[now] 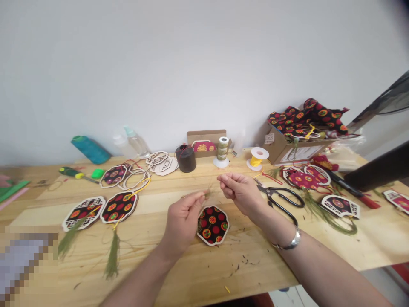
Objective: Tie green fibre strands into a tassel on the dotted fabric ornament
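My left hand (183,215) is closed in a pinch on a small tuft of green tassel threads (208,194) above the wooden table (204,264). My right hand (241,192) is also pinched, fingertips close to the tuft, holding a fine thread I can barely see. Just below and between my hands lies a black fabric ornament with red and orange dots (212,224), flat on the table. A silver bracelet (290,242) is on my right wrist.
Black scissors (281,199) lie right of my right hand. Finished ornaments with green tassels (105,209) lie at the left, more at the right (306,179). Thread spools (223,151), a dark spool (186,158), a yellow spool (257,158), bottles and a cardboard box of fabric (297,136) line the wall.
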A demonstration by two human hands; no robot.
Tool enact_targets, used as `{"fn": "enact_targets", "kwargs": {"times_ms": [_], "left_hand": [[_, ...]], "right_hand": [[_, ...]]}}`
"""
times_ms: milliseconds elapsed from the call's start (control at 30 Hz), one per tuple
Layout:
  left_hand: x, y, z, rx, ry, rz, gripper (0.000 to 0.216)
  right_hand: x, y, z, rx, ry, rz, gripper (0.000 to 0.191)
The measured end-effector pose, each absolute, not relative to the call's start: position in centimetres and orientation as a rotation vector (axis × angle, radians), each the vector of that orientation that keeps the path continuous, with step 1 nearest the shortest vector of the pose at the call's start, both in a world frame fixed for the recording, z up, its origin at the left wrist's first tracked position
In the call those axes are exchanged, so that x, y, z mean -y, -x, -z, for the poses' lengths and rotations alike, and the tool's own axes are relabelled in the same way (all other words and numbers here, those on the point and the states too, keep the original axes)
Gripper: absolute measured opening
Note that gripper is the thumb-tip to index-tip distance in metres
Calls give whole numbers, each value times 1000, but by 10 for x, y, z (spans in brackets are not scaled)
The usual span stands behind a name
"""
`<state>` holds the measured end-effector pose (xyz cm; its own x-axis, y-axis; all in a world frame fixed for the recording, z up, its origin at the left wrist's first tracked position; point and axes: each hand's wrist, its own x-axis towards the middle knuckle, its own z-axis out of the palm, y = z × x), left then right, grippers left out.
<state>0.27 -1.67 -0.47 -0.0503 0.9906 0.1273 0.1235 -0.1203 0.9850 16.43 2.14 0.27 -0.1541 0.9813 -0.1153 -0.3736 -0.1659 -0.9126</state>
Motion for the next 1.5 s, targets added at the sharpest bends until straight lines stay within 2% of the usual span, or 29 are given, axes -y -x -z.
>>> {"fn": "enact_targets", "kwargs": {"times_ms": [300, 900, 1500], "left_hand": [[6, -3, 10, -1216, -901, -1234, 22], [11, -7, 11, -1146, -889, -1215, 24], [11, -8, 13, -1081, -899, -1157, 21]], "right_hand": [[1, -147, -1, 1208, 1116, -1665, 31], [4, -141, 9, 1167, 1077, -1771, 37], [-4, -151, 10, 958, 926, -2120, 31]]}}
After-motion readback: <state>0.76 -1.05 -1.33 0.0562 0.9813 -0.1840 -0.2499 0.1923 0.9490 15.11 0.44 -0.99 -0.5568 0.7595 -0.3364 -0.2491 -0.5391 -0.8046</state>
